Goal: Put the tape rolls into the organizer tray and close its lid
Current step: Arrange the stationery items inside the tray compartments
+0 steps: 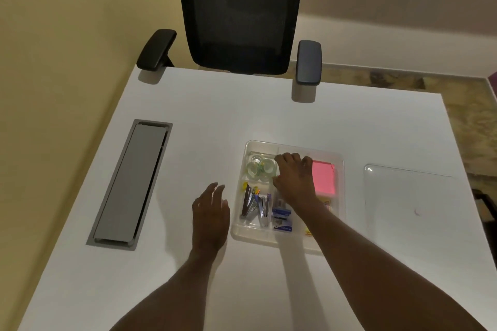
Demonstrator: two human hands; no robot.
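Observation:
A clear plastic organizer tray [339, 158] sits on the white desk, right of centre. Several clear tape rolls [259, 168] lie in its far-left compartment. Staplers [256, 204], blue staple boxes [281, 219] and pink sticky notes [322, 177] fill other compartments. My right hand [294, 179] hovers over the tray's middle, just right of the tape rolls, fingers curled down; nothing shows in its grip. My left hand [211, 212] rests flat on the desk, fingers spread, just left of the tray. The clear lid [411, 196] lies flat on the desk to the tray's right.
A grey cable hatch [131, 183] is set into the desk at the left. A black mesh office chair [239, 13] stands at the desk's far edge, its armrests [309, 62] over the desktop. The desk's right edge runs just beyond the lid.

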